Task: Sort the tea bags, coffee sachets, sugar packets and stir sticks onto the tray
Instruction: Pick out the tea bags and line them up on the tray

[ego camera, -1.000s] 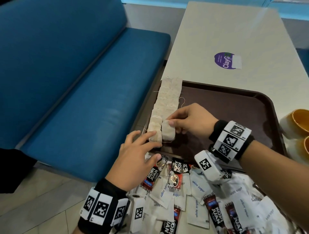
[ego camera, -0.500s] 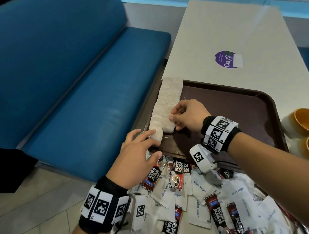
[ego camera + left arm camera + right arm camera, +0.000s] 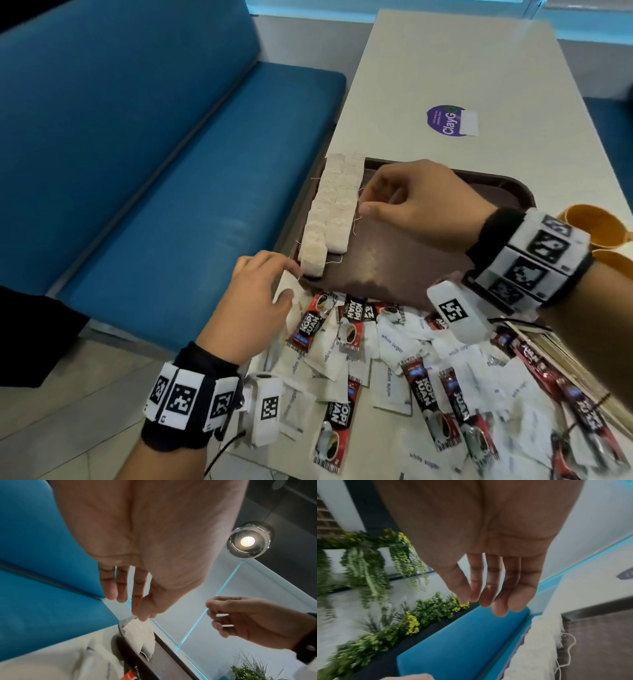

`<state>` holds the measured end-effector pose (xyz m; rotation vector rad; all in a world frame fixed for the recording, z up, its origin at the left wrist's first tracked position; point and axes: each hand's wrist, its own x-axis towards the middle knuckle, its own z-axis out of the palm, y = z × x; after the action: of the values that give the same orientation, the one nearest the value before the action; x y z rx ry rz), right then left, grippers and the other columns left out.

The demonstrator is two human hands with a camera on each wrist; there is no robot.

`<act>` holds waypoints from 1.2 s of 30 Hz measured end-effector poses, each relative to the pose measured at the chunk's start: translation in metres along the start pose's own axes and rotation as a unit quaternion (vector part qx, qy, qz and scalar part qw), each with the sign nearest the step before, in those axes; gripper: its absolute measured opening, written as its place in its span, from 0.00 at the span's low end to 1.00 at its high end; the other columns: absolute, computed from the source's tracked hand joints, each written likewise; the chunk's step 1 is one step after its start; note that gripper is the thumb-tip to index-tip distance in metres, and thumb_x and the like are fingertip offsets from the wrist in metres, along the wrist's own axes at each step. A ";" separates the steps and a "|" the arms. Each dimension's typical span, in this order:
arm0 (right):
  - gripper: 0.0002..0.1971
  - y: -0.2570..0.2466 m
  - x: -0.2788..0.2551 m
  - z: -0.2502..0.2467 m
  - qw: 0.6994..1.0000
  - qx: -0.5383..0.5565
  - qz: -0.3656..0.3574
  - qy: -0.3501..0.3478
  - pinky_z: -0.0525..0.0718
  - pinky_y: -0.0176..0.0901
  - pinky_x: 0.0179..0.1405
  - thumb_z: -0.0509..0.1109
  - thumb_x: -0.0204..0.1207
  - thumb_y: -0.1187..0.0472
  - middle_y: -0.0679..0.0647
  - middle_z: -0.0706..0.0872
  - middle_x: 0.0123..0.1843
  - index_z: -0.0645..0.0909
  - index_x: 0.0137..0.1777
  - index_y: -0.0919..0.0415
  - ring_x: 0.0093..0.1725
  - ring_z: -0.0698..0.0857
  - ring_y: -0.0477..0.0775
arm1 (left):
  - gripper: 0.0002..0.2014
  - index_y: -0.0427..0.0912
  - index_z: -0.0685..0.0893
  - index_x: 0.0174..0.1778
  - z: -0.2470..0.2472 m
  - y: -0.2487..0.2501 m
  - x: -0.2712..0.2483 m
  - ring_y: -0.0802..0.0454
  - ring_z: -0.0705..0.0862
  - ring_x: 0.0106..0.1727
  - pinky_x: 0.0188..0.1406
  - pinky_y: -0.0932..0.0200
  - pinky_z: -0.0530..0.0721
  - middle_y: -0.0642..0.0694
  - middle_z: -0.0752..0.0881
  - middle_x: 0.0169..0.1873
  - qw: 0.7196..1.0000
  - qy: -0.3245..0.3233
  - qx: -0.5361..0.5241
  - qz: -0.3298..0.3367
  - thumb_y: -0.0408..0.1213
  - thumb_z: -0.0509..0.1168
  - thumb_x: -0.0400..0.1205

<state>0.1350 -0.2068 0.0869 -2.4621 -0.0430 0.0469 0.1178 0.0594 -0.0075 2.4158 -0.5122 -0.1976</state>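
Beige tea bags point(image 3: 337, 205) lie in two rows along the left edge of the brown tray point(image 3: 394, 260). My right hand point(image 3: 368, 200) hovers over the tray beside the rows, fingers loosely bent and holding nothing; in the right wrist view it point(image 3: 488, 601) hangs above the tea bags point(image 3: 539, 635). My left hand point(image 3: 289, 281) sits at the tray's near left corner with straight fingers next to the nearest tea bag point(image 3: 312, 260), thumb on a white packet point(image 3: 291, 305). Coffee sachets point(image 3: 352, 318), sugar packets point(image 3: 390, 342) and wooden stir sticks point(image 3: 548, 349) lie heaped on the table in front of the tray.
A blue bench point(image 3: 154, 205) runs along the table's left side. Orange cups point(image 3: 589, 229) stand right of the tray. A purple sticker point(image 3: 448, 120) marks the table point(image 3: 445, 68) beyond the tray.
My right hand has let go of the tea bag it was setting in the right row and lifted away up the tray. My left hand drew back slightly from the nearest tea bag.
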 end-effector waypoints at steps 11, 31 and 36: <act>0.06 0.015 -0.158 -0.009 0.977 -0.152 0.007 -0.150 0.87 0.37 0.46 0.69 0.80 0.39 0.37 0.85 0.45 0.82 0.52 0.37 0.44 0.84 0.37 | 0.28 0.68 0.72 0.64 0.010 0.006 -0.092 0.64 0.63 0.71 0.60 0.68 0.69 0.72 0.65 0.68 0.982 -0.176 0.049 -0.047 0.54 0.78 0.73; 0.01 0.124 -0.223 -0.048 0.963 0.160 0.172 0.135 0.89 0.43 0.43 0.75 0.82 0.58 0.50 0.92 0.42 0.88 0.49 0.51 0.42 0.91 0.49 | 0.24 0.56 0.78 0.72 0.129 0.158 -0.089 0.53 0.57 0.84 0.84 0.49 0.62 0.59 0.68 0.81 0.898 -0.288 0.112 0.314 0.60 0.57 0.82; 0.02 0.131 -0.245 -0.059 0.940 0.225 0.182 0.179 0.89 0.44 0.41 0.75 0.82 0.60 0.54 0.92 0.41 0.88 0.51 0.56 0.41 0.92 0.55 | 0.32 0.52 0.70 0.82 0.185 0.214 -0.077 0.45 0.57 0.86 0.77 0.39 0.72 0.55 0.65 0.85 0.822 -0.349 0.190 0.408 0.34 0.66 0.81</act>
<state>-0.1041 -0.3562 0.0566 -1.9572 0.5250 -0.2100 -0.0681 -0.1677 -0.0153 2.1669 -2.0172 -0.6472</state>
